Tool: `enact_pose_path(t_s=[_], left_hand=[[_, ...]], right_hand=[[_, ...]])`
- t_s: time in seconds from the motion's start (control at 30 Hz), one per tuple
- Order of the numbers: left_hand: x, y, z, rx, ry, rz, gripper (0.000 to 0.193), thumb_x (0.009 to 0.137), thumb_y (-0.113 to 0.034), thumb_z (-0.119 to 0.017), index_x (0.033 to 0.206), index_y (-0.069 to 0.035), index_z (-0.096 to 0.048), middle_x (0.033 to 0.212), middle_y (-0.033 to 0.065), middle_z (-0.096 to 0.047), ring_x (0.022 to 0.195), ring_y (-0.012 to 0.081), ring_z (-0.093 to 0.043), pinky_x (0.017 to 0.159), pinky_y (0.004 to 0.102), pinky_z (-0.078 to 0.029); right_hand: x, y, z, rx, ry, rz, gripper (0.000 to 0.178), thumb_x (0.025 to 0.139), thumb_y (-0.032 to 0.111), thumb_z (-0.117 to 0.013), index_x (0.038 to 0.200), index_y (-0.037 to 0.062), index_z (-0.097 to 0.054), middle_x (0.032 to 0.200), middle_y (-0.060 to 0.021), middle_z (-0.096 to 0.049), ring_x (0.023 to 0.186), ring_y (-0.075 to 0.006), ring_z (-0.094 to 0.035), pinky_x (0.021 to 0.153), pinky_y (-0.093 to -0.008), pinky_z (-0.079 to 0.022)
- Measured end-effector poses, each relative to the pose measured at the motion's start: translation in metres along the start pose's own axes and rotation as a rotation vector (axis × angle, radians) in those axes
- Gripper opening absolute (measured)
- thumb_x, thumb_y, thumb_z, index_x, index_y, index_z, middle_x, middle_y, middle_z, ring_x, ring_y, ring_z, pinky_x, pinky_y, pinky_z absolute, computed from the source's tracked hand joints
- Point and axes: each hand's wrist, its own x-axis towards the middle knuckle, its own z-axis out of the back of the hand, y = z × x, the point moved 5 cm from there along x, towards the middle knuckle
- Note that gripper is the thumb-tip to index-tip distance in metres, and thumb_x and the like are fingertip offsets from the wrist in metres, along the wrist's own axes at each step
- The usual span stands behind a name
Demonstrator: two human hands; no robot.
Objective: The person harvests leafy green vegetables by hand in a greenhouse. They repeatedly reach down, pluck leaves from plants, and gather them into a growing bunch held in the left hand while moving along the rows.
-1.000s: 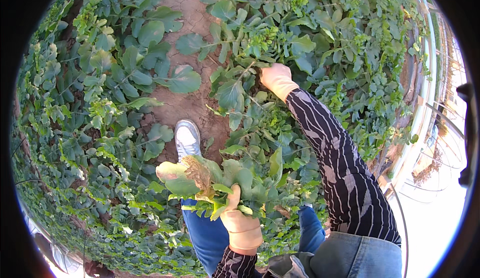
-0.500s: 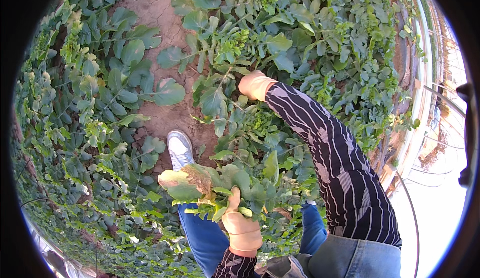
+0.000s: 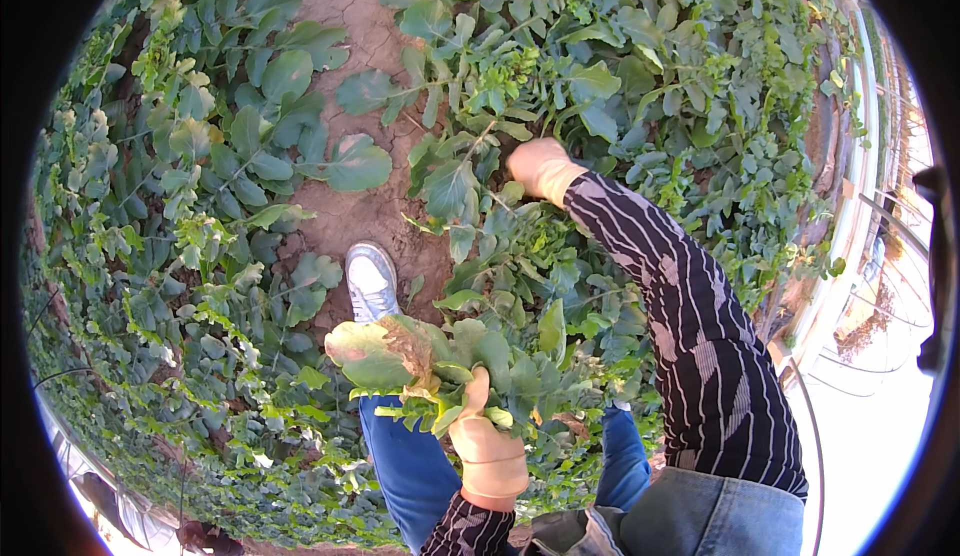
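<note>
My left hand [image 3: 487, 446], in a pale tan glove, is closed around a bunch of picked leaves [image 3: 450, 356] low in the view. These are broad green leaves, some yellowed and one with a brown withered patch, and their cut stems stick out beside the thumb. Further ahead, my right hand [image 3: 540, 164], in a similar glove, reaches down into a leafy green plant [image 3: 452, 191]. Its fingers are hidden among the foliage, so I cannot see what they touch. A patterned black sleeve covers the right arm.
A strip of cracked bare soil [image 3: 345, 16] runs between the planted rows. One light shoe [image 3: 371, 281] stands on it. Dense leafy plants [image 3: 200, 256] grow to the left. On the right, a pale curved edge [image 3: 850, 196] borders the bed, with a thin dark hose [image 3: 815, 446] near it.
The whole scene has shifted slightly rightward in view. My right hand stays low in the same plant, and my left hand still holds the leaf bunch.
</note>
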Motion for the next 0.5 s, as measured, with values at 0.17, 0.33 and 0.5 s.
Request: enact_pose_path(t_s=[0.17, 0.33, 0.5], left_hand=[[0.001, 0.012, 0.006, -0.011, 0.069, -0.026, 0.039, 0.093, -0.010, -0.058, 0.131, -0.003, -0.051, 0.123, 0.0086, -0.058, 0.108, 0.0192, -0.059, 0.091, 0.0360, -0.051], [-0.012, 0.007, -0.008, 1.235, 0.282, -0.698, 0.046, 0.087, -0.002, -0.065, 0.130, 0.005, -0.051, 0.122, 0.0141, -0.060, 0.108, 0.0167, -0.058, 0.093, 0.0307, -0.048], [-0.018, 0.028, -0.025, 1.025, 0.357, -0.601, 0.049, 0.084, -0.001, -0.067, 0.129, 0.009, -0.051, 0.122, 0.0140, -0.062, 0.106, 0.0182, -0.060, 0.093, 0.0292, -0.047]], right_hand=[[-0.054, -0.034, 0.039, 0.412, -0.355, -0.154, 0.026, 0.078, 0.030, -0.066, 0.097, 0.0134, -0.069, 0.092, -0.0108, -0.070, 0.088, -0.0313, -0.067, 0.078, -0.0413, -0.052], [-0.172, -0.041, 0.059, 0.949, -0.918, -0.043, 0.016, 0.077, 0.016, -0.073, 0.086, 0.0048, -0.066, 0.090, -0.0064, -0.068, 0.065, -0.0174, -0.060, 0.058, -0.0285, -0.047], [-0.262, -0.029, 0.051, 1.470, -1.122, 0.133, 0.015, 0.078, 0.002, -0.071, 0.092, 0.0020, -0.065, 0.097, -0.0055, -0.069, 0.073, -0.0078, -0.061, 0.057, -0.0205, -0.047]])
